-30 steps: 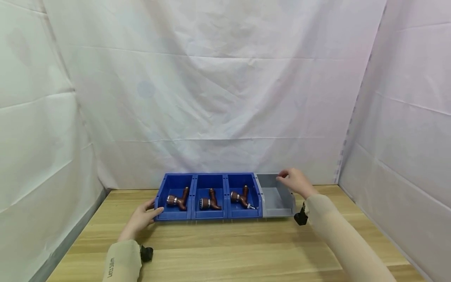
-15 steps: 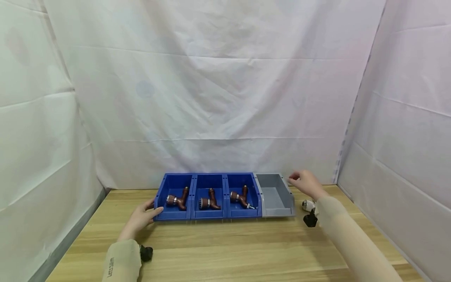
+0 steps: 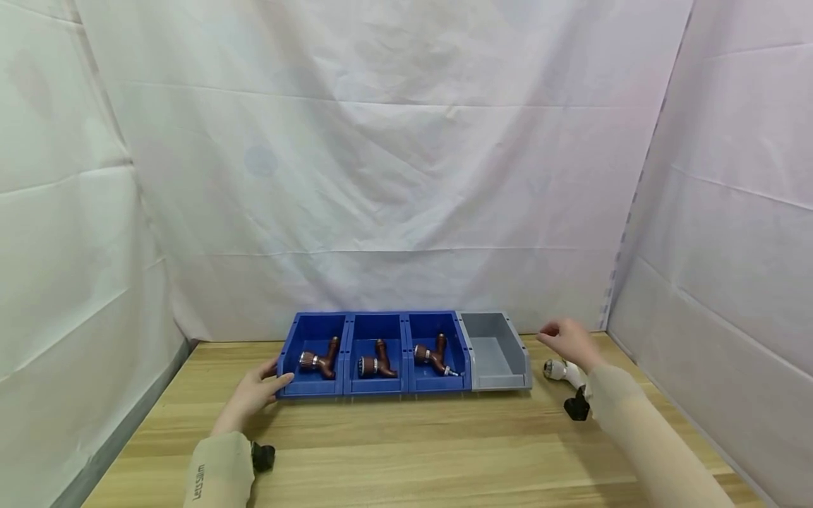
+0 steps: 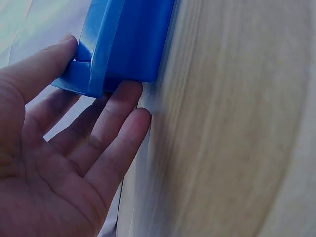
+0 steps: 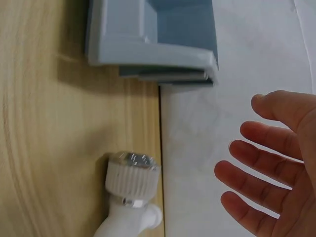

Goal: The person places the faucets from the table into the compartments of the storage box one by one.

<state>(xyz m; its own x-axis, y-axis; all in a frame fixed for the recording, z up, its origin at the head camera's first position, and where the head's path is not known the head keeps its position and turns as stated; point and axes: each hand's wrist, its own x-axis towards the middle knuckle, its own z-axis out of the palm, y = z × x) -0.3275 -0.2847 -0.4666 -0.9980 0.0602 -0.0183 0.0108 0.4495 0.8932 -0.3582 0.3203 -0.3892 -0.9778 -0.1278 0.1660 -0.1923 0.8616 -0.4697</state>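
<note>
A row of three blue bins (image 3: 376,389) and one grey bin (image 3: 502,382) stands on the table, side by side. My left hand (image 3: 253,390) holds the front left corner of the leftmost blue bin; in the left wrist view the thumb lies over its rim (image 4: 97,74) and the fingers against its outside. Each blue bin holds one brown branched fitting with a ribbed knob (image 3: 320,360). My right hand (image 3: 570,342) hovers with spread fingers to the right of the grey bin, holding nothing. Below it lies a white fitting with a ribbed knob (image 5: 132,180), partly hidden by the arm in the head view.
The wooden table (image 3: 394,451) extends in front of the bins. White cloth (image 3: 406,176) hangs behind and on both sides, close behind the bins. A black wrist camera (image 3: 577,404) sits under the right wrist, another (image 3: 263,457) at the left.
My right hand has moved right, from over the grey bin to beside it. The white fitting has come into sight beneath it. The left hand stays on the blue bin.
</note>
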